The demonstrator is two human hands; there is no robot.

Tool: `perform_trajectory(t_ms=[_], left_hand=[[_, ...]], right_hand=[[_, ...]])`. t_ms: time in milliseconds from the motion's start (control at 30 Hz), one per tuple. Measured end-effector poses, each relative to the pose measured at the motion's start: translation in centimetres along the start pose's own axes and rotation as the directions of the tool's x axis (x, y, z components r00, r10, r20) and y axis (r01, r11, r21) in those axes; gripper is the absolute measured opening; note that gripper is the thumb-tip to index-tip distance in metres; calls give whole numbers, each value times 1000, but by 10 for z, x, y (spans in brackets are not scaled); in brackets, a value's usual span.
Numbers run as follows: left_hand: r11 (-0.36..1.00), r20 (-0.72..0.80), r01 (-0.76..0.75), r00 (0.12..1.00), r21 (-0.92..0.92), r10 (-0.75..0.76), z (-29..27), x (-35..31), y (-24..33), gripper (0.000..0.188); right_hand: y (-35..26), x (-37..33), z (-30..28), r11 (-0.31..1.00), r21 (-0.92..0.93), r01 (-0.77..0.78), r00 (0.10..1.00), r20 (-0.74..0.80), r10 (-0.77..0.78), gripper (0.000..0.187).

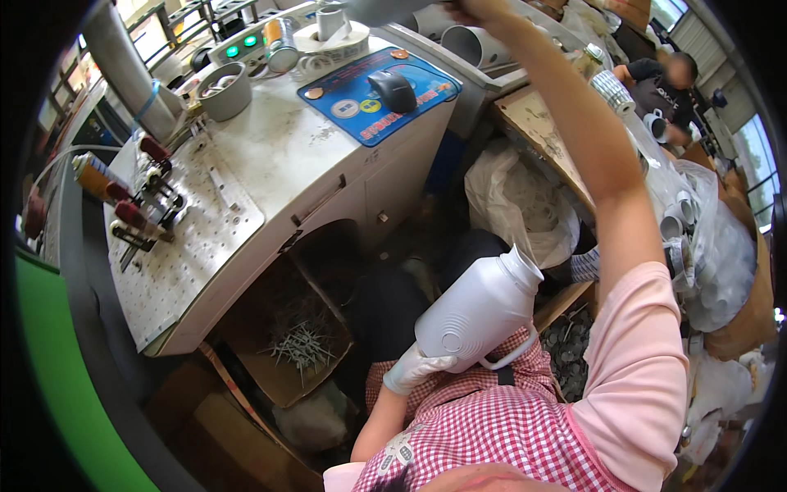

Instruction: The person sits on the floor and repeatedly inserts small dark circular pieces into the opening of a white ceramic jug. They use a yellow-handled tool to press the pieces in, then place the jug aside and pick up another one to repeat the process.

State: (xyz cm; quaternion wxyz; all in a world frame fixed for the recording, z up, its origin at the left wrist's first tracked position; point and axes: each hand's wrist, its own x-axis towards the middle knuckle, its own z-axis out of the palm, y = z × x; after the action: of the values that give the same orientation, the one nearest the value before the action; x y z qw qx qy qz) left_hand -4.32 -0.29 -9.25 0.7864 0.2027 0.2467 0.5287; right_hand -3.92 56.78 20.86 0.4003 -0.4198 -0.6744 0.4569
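In my white-gloved left hand (pixel 416 369), low in front of my apron, is a light grey plastic jug body (pixel 479 307) with a side handle and ringed ridges. It lies tilted, its open mouth up and to the right. My right arm stretches far up and forward to the top edge, where my right hand (pixel 479 10) closes on a smooth grey plastic piece (pixel 389 10). The frame cuts that piece off, so its full shape is hidden. Close to that hand, several grey cylindrical shells (pixel 475 45) lie in a bin.
On the white workbench (pixel 270 148) are a blue mouse pad (pixel 361 107), a black mouse (pixel 392 90), a grey bowl (pixel 225 92) and toggle clamps (pixel 147 205). Below sits a box of metal pins (pixel 302 348). A plastic bag (pixel 500 189) hangs ahead; a co-worker (pixel 664 90) sits far right.
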Motion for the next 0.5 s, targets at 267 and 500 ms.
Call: perform_trajectory(t_ms=[267, 500], left_hand=[[995, -42, 97, 994, -28, -98, -3, 14, 3, 74], [980, -101, 190, 976, -59, -195, -2, 14, 14, 80]], right_hand=[[77, 8, -150, 892, -445, -86, 943, -324, -71, 22], [110, 66, -161, 433, -883, -182, 853, -361, -378, 38]])
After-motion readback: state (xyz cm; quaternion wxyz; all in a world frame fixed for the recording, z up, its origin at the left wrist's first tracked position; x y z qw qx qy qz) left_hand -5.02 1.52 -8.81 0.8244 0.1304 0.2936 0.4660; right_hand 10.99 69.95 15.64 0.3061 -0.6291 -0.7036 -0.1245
